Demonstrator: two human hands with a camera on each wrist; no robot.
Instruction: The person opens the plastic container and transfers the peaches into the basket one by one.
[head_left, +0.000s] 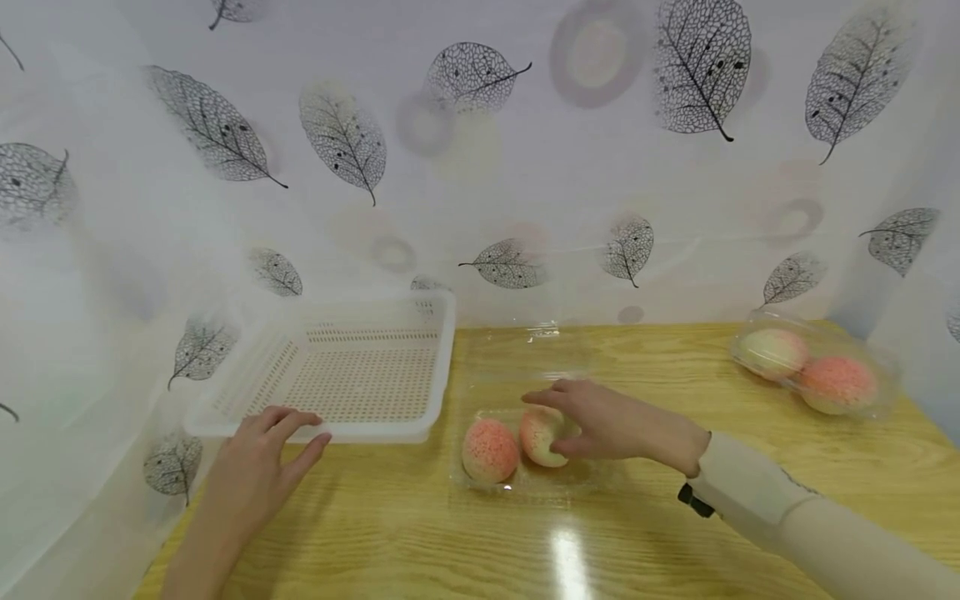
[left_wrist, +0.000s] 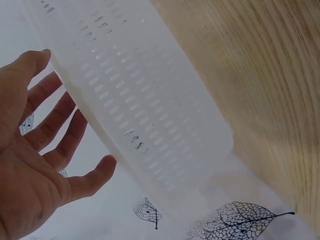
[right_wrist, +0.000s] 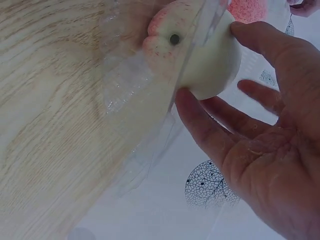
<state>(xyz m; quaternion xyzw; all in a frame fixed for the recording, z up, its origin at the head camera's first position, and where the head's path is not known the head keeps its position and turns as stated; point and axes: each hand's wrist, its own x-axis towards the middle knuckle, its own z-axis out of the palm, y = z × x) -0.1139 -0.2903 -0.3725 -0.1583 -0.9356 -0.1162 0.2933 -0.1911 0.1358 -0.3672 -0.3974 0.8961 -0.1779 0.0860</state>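
Observation:
My right hand (head_left: 600, 423) reaches into an open clear plastic box (head_left: 480, 486) and holds a pink-and-cream peach (head_left: 538, 435) between thumb and fingers. In the right wrist view, the fingertips sit against the pale side of that peach (right_wrist: 212, 62), beside the clear box wall (right_wrist: 145, 165). A second, pinker peach (head_left: 491, 451) lies to its left in the same box. My left hand (head_left: 258, 467) rests its fingertips at the near rim of a white perforated basket (head_left: 375, 433). In the left wrist view, its fingers are spread along the basket's (left_wrist: 95, 127) edge.
At the far right of the wood-grain table (head_left: 375, 533) stands another clear plastic box (head_left: 888, 392) with two peaches (head_left: 836, 383) inside. A white curtain (head_left: 525, 183) with leaf prints hangs behind and to the sides. The open box's lid (head_left: 525, 346) lies back towards the curtain.

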